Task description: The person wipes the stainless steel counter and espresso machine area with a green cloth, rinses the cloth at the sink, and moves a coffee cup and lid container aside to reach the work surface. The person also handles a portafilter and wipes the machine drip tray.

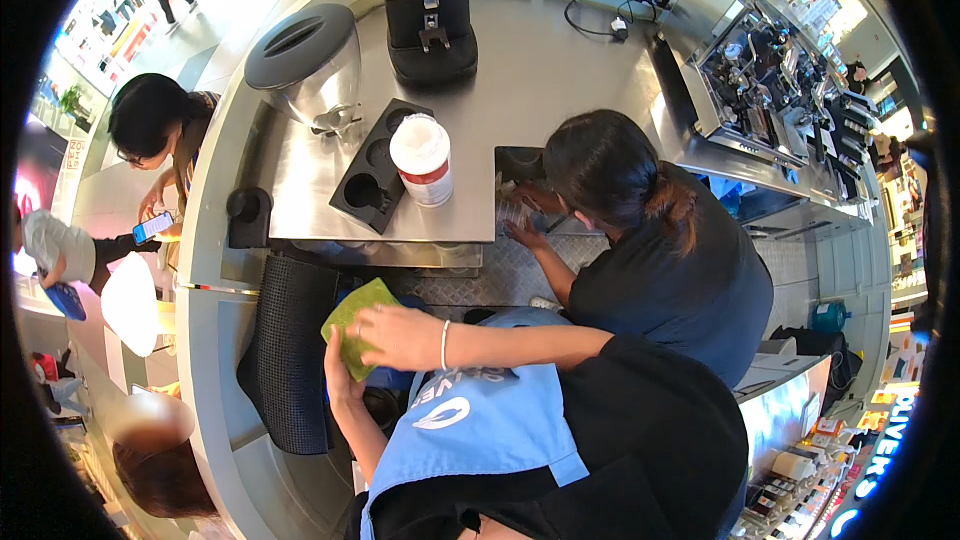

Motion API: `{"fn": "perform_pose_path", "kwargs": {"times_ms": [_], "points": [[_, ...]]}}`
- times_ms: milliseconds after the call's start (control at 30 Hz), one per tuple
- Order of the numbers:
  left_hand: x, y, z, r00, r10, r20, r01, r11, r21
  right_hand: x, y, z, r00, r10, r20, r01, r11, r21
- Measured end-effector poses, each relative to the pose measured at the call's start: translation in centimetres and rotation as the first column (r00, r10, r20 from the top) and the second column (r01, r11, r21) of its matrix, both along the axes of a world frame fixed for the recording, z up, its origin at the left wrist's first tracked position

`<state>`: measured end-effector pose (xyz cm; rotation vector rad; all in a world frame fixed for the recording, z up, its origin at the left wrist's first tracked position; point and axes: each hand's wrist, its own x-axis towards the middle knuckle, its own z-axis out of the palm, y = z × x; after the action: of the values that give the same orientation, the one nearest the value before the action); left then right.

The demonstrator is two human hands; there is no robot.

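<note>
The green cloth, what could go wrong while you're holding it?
My left hand holds the green cloth and my right hand lies on it; it might drop if my grip loosens. A co-worker crouches close beside me, so we could bump each other. The white tub stands near the counter's front edge, so a knock might tip it.

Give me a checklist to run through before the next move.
1. Green cloth in hand: ok; left hand at its edge, right hand over it.
2. White tub upright on the counter: ok.
3. Grey lid on the clear hopper: ok.
4. Space at the counter's right free: not ok; a co-worker is low there.
5. Grinder unplugged: cannot tell.
</note>
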<state>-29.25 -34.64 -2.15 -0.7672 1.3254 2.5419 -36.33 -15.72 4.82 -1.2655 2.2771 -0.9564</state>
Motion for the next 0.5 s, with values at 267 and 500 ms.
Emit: {"fn": "perform_pose_path", "kwargs": {"times_ms": [267,500], "points": [[-0.9,2.5,4.2,0.978,-0.125,-0.164,0.161,0.96,0.227,-0.5,-2.3,-5.7,0.917,-0.214,0.335,0.215,0.976,0.037],[-0.9,2.9,4.7,0.986,-0.086,-0.141,0.15,0.826,0.544,-1.1,-0.9,-8.8,0.683,0.063,0.727,0.173,0.954,-0.246]]}}
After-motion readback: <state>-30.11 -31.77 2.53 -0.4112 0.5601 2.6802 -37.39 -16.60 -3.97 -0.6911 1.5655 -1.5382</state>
